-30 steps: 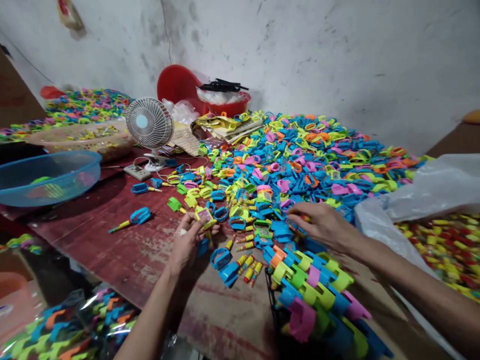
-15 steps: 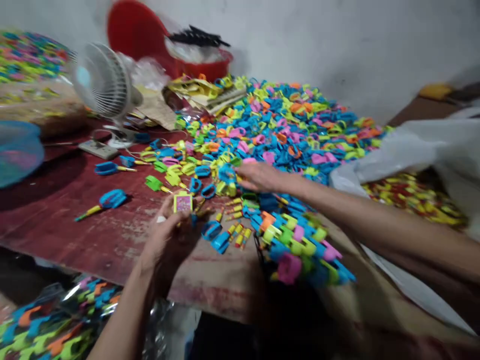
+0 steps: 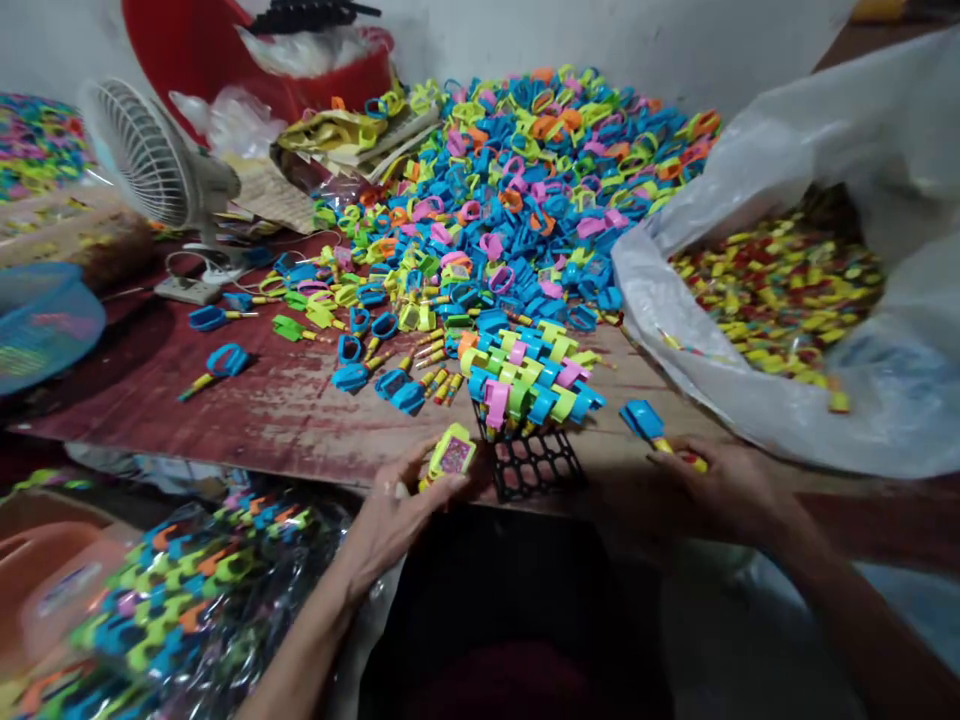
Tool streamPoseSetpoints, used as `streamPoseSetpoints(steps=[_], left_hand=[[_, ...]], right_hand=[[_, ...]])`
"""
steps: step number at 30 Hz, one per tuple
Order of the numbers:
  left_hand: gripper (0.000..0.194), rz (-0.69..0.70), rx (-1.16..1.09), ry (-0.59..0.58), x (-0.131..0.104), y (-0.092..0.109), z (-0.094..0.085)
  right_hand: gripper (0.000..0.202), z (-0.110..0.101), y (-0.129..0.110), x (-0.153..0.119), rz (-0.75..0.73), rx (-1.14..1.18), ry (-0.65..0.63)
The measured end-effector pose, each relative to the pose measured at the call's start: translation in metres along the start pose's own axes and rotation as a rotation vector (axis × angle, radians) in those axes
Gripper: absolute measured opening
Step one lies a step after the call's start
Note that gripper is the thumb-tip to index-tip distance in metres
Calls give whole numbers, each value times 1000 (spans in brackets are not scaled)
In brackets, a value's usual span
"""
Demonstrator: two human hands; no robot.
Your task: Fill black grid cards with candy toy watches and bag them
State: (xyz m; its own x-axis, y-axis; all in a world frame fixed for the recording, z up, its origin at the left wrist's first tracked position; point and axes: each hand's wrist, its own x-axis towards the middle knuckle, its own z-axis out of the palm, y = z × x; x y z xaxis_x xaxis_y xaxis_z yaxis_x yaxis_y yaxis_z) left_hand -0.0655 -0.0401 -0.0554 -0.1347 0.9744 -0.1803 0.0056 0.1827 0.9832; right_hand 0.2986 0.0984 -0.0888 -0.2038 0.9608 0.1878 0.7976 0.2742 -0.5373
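**A colorful toy in each hand [image 3: 394, 515] at the front of the desk [image 3: 300, 425]**

In the head view, the person's left hand sits low, near the desk's front edge, its fingers closed around a yellow-green toy [image 3: 454, 455] with a pink patterned face turned upward. The right hand [image 3: 724, 490], well apart from it on the other side, grips a blue toy [image 3: 641, 417] by its yellow stem between thumb and fingers; the blue end points away from the hand, up and to the left.

Between the hands, a black rack [image 3: 536, 465] lies at the desk's edge. Its near part shows bare openings, while its far part carries tight rows of upright toys [image 3: 517, 375] in blue, yellow, green, pink and orange. Loose toys and short yellow tubes [image 3: 442, 385] lie just beside those rows, on their left.

Behind spreads a large heap [image 3: 525, 190] of similar toys. An open white sack [image 3: 660, 290] on the right holds many small yellow and red pieces [image 3: 787, 290]. A fan [image 3: 142, 155] and a blue basin [image 3: 45, 335] stand at the left.
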Motion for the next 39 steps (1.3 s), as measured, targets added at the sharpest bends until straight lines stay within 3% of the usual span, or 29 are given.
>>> streamPoseSetpoints(steps=[3, 6, 8, 9, 11, 13, 15, 18, 20, 22, 25, 29, 32, 35, 39], left_hand=[[43, -79, -112, -35, -15, -6, 19], [40, -102, -253, -83, -26, -13, 30], [42, -64, -341, -80, -30, -17, 36], [43, -47, -354, -63, -32, -20, 39], [44, -31, -278, -39, -34, -22, 44], [46, -13, -114, -85, -37, -22, 46], [50, 39, 34, -163, -41, -21, 42], [49, 93, 224, -289, -48, -20, 28], [46, 108, 341, -356, -51, -21, 17], [50, 128, 419, -404, -49, -20, 9], [56, 161, 385, -417, -33, -20, 3], [36, 310, 425, -113, 2, -24, 8], [43, 449, 632, 22, 25, -31, 19], [46, 460, 736, 11, 39, -35, 27], [30, 400, 857, -74, 47, -34, 28]], right_hand=[[37, 25, -4, -21, -4, -233, 68], [44, 26, -42, -33, -90, -396, 300], [35, 25, -78, -45, -240, -266, 412], [25, 26, -97, -52, -333, -106, 366], [15, 34, -134, -65, -425, 213, 87], [20, 46, -163, -73, -432, 450, -125], [21, 56, -181, -76, -409, 592, -252], [16, 59, -187, -75, -365, 676, -462], [13, 56, -182, -75, -323, 685, -633], [9, 53, -171, -75, -257, 718, -723], [8, 53, -153, -73, -137, 757, -567], [16, 64, -138, -61, -99, 545, -217], [18, 81, -140, -48, -151, 509, -36], [16, 101, -145, -40, -193, 519, 85], [14, 114, -147, -38, -159, 502, 71]])
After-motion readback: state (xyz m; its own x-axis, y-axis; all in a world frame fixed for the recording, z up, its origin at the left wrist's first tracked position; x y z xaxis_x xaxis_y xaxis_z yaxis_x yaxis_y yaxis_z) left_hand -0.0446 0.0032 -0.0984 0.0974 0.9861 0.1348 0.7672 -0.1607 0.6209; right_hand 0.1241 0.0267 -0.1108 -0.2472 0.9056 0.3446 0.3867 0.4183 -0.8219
